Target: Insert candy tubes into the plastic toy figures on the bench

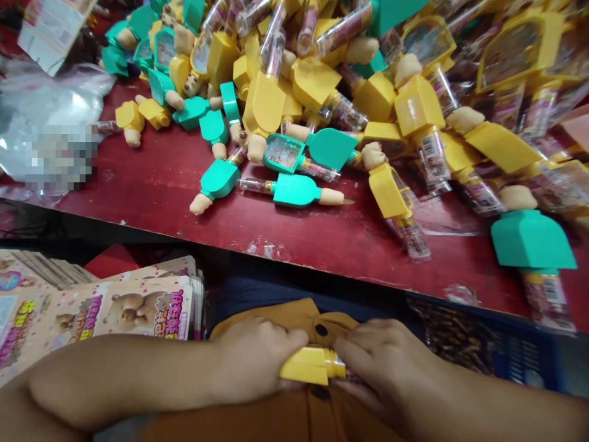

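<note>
Close to my body, a yellow plastic toy (pixel 306 366) with a threaded neck and a candy tube is held between my hands. My left hand (pixel 262 356) wraps round its yellow body. My right hand (pixel 377 356) grips the tube end, mostly hiding it beneath the fingers. On the red table in front lie similar toys, each with a flat casing, a beige bear-shaped end and a clear candy-filled tube. A green toy (pixel 297 189) and a yellow toy (pixel 391 190) are among the nearest.
A large heap of yellow and green toys (pixel 264 101) covers the far side of the red table (pixel 151 190). Printed bear cards (pixel 133 307) are stacked at lower left. A blue basket (pixel 524 359) with small wrapped pieces sits at lower right. Clear plastic bags (pixel 87 92) lie at left.
</note>
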### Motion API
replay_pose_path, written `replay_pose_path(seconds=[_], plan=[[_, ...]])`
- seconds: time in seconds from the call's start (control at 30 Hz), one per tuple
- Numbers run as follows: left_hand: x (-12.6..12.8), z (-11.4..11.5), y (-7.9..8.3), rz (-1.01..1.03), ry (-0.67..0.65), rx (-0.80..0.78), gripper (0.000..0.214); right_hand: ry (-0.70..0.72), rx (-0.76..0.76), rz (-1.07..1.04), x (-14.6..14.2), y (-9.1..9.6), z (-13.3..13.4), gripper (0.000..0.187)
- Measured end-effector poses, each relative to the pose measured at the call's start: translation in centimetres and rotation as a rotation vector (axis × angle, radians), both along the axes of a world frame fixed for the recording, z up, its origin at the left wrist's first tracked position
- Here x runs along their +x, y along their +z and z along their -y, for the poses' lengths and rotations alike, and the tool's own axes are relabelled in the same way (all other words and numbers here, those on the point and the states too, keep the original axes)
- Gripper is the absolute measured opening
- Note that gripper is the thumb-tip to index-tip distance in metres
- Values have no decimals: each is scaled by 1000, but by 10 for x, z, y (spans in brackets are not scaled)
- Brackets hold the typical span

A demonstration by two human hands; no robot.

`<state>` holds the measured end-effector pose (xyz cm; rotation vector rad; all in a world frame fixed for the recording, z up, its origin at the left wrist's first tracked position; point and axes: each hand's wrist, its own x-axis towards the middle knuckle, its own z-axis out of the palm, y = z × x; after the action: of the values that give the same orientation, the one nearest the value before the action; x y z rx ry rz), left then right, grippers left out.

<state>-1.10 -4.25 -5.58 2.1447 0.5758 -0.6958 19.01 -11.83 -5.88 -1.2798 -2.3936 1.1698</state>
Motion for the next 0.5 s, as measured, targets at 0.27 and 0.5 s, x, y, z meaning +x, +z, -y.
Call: replay_pose_path(seconds=[0.27,0.5], plan=[[6,-5,0,-38,-64,22,30,-31,19,-203,3,-27,1,18],[7,-5,-4,53,-63,105,31,49,108,-189,12,-32,-7,42]])
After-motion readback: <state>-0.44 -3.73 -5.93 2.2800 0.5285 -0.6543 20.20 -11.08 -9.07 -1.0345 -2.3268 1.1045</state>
